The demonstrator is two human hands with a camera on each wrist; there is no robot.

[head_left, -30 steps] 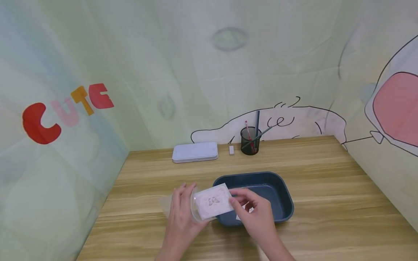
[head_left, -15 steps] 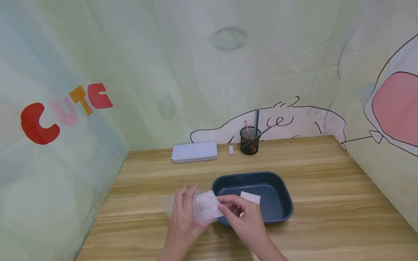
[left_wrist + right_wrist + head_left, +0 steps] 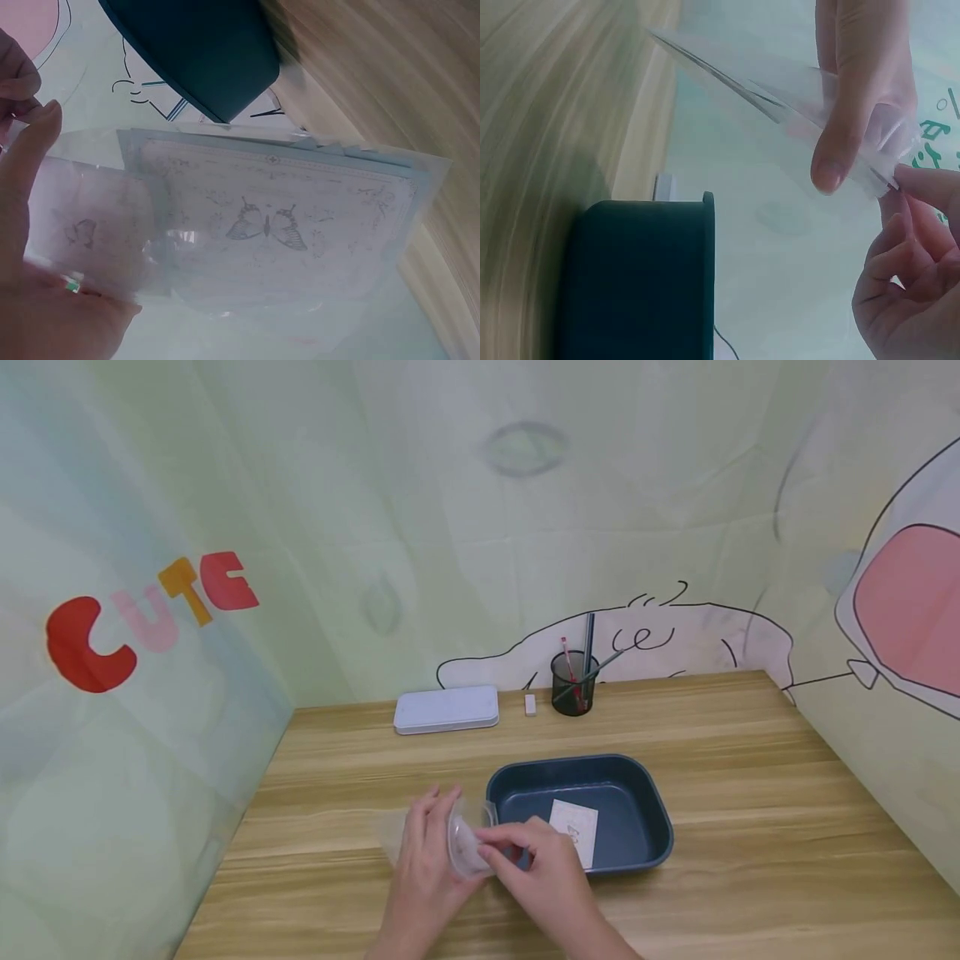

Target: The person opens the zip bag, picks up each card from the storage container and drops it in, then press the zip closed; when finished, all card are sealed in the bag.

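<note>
My left hand [image 3: 429,872] grips a clear plastic bag [image 3: 389,832], its thumb lying over the front in the left wrist view. Inside the bag show a wide card with a butterfly print [image 3: 266,229] and, nearer the mouth, a second butterfly card [image 3: 82,232]. At the bag's mouth my right hand [image 3: 546,867] pinches the edge of this second card between thumb and index finger. Most of that card sits within the bag. Just right of the hands, a white printed card [image 3: 576,829] lies in a dark blue tray [image 3: 660,806].
Behind the tray stand a black mesh pen cup [image 3: 573,685] with pens, a small white eraser [image 3: 530,705] and a pale flat case [image 3: 446,710]. A printed cloth [image 3: 360,527] hangs round the wooden table [image 3: 750,777].
The card in my right hand has slid leftward into the bag, from mostly outside to mostly inside. My right hand has moved left, uncovering the card in the tray.
</note>
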